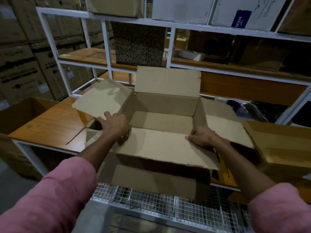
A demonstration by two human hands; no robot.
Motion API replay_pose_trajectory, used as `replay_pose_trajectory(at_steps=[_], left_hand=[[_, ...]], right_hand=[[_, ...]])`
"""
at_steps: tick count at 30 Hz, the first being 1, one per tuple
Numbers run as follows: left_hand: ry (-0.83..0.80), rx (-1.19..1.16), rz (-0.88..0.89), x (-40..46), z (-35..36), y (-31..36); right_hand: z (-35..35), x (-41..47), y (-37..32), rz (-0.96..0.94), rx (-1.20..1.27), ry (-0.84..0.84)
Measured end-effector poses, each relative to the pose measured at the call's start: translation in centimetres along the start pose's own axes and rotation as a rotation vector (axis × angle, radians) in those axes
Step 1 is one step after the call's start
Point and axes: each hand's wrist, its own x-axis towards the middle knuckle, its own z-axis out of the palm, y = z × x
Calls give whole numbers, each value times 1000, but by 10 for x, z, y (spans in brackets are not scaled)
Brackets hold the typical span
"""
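Note:
An empty brown cardboard box (161, 121) stands open in front of me with all its flaps spread out. The far flap (168, 81) stands upright. The left flap (101, 100) and the right flap (225, 126) lie outward. The near flap (161, 147) folds toward me. My left hand (114, 125) rests at the near left corner, fingers lying on the left flap. My right hand (202, 136) grips the near right corner, fingers curled on the near flap's edge. Both arms wear pink sleeves.
The box sits on a wooden worktop (50, 125) with a white metal frame. A wire mesh rack (168, 202) lies below the box. White shelving (171, 46) behind holds a speckled box (139, 44) and other cartons. Stacked cartons (20, 64) fill the left. Another brown carton (282, 148) lies at right.

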Motion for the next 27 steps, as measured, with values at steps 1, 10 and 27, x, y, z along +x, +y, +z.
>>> replay_pose_trajectory(at_steps=[1,10,27], left_hand=[[-7,-5,33,-2,1,4],[-5,-79,234,-29,-25,43],[167,-150,599,-57,-9,101]], right_hand=[[1,-1,0,10,-22,-1],[-27,-22,3,-124,46,92],[-17,-11,48,42,-41,311]])
